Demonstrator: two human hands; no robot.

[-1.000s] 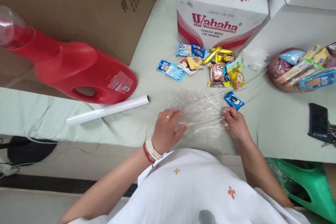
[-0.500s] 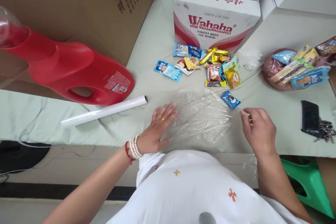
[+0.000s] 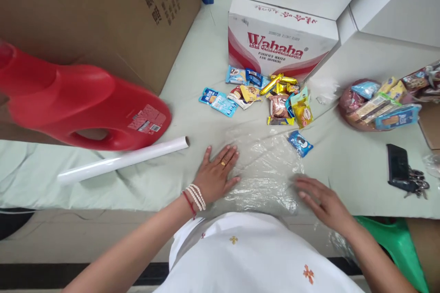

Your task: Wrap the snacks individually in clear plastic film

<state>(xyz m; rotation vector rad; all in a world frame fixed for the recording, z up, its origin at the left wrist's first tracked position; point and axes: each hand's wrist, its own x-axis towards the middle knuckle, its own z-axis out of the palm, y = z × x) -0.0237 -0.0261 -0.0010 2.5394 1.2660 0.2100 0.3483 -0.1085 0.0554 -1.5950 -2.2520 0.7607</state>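
Right now the step in hand looks to be smoothing out a sheet of clear film (image 3: 264,169), which lies creased on the counter (image 3: 357,165) between the person's two hands, close to the front edge. Nothing rests on its middle, and its outline is hard to follow from where I stand. The next move, I'd judge, calls for a light, flat palm working outward while the other side is kept down; stuff this thin could easily ride up or cling to the fingers.

The left hand (image 3: 218,174) is palm down, fingers spread, pressed flat at the film's left side and gripping nothing. The right hand (image 3: 323,201) is open too, its fingers stretched loosely toward the film's right side, thumb apart from them. It has hold of nothing that I can see, though its blurred fingertips leave me unable to tell whether they touch.

A small blue packet (image 3: 300,143) sits at the film's far right corner; I can't tell if it overlaps. Beyond it, a loose pile of wrapped snacks (image 3: 279,105) lies before the water carton (image 3: 275,46). Off to the left, a white roll (image 3: 123,161) lies aslant beside a big red bottle (image 3: 85,105).
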